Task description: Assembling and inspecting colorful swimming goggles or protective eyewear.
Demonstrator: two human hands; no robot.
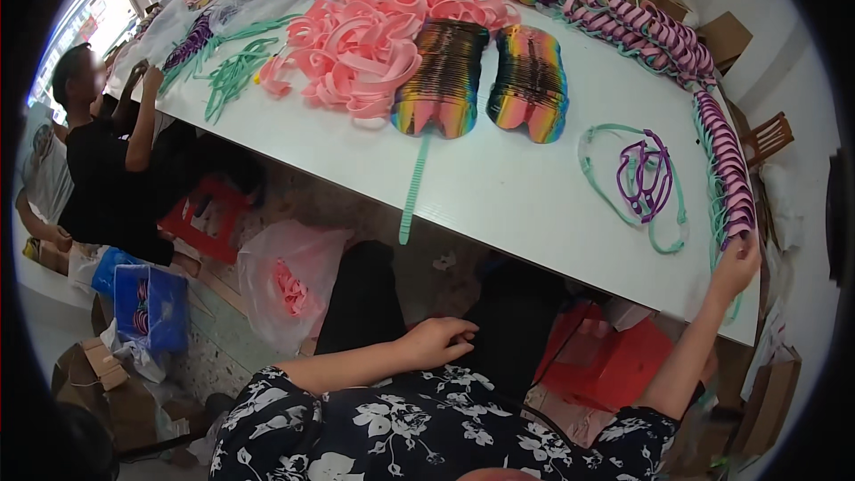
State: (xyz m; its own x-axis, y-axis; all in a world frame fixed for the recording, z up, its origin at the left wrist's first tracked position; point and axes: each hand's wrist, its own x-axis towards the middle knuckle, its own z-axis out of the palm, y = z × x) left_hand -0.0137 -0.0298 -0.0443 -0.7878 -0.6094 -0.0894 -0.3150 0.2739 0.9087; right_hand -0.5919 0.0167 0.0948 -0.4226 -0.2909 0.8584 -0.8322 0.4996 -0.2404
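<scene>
My right hand [739, 265] is at the table's right edge, its fingers closed on the near end of a long row of goggles [726, 156] with pink padding, purple frames and green straps. The thing between its fingertips is partly hidden by the hand. Resting over my lap, my left hand [439, 343] has loosely bent fingers, somewhat apart, and nothing shows in it. A purple goggle frame [643, 180] lies on the white table, encircled by its green strap [585, 151]. Two stacks of rainbow mirrored lenses [436, 80] [529, 85] lie farther left; a green strap [414, 191] sticks out below one.
A heap of pink face pads [374, 36] covers the table's [525, 209] middle back. Green straps [236, 76] lie left of it. Another person [111, 160] sits at the left side. Below are a plastic bag [289, 281], a blue crate [151, 307] and a red stool [606, 361].
</scene>
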